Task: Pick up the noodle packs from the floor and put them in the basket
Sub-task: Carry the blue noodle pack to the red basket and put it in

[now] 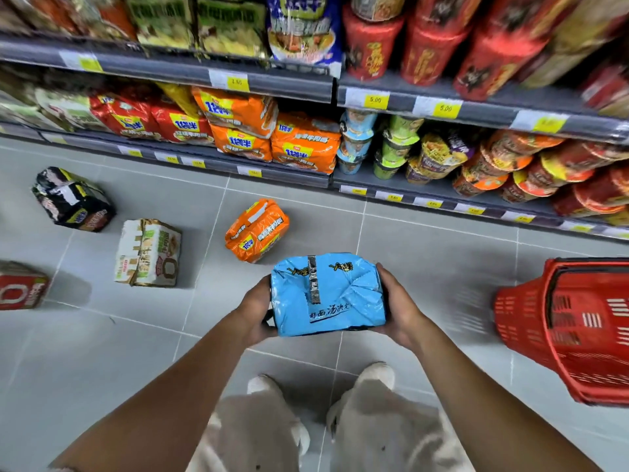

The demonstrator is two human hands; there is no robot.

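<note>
Head view: clamping the blue noodle pack [328, 294] between left hand [253, 313] and right hand [400, 308], fingers [383, 272] curling round both short ends, probably for being bulky and squishy. Holding it up off the floor [425, 253], above the shoes [377, 373], well apart from the red basket [531, 318] on the right. Leaving the orange pack [257, 229], white pack [148, 253], black pack [73, 199] and red pack [20, 286] lying on that floor. Squinting into the red basket, not making out any contents, too blurry.
</note>
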